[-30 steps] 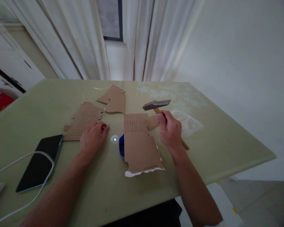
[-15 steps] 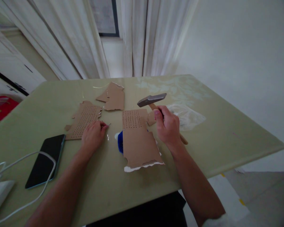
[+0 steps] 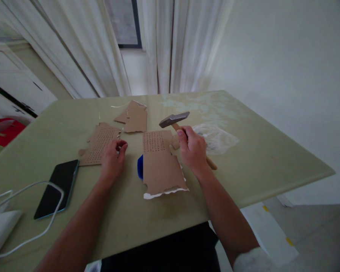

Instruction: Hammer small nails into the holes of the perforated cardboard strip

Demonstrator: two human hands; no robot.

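Grey-headed hammer [image 3: 174, 119], wooden handle [image 3: 211, 163]; brown cardboard [image 3: 163, 168], punched holes [image 3: 154, 141]

Dark phone [image 3: 68, 170], white cable [image 3: 62, 194], pale curtains [image 3: 192, 45], window [image 3: 122, 22]

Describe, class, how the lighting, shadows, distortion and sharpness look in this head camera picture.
Head view: dim, soft light; the curtains splay outward, suggesting wide-angle distortion; a faint shadow shows on the table at the near edge of the front cardboard; the top right corner darkens; detail at the left hand is too soft to tell whether it pinches anything small.
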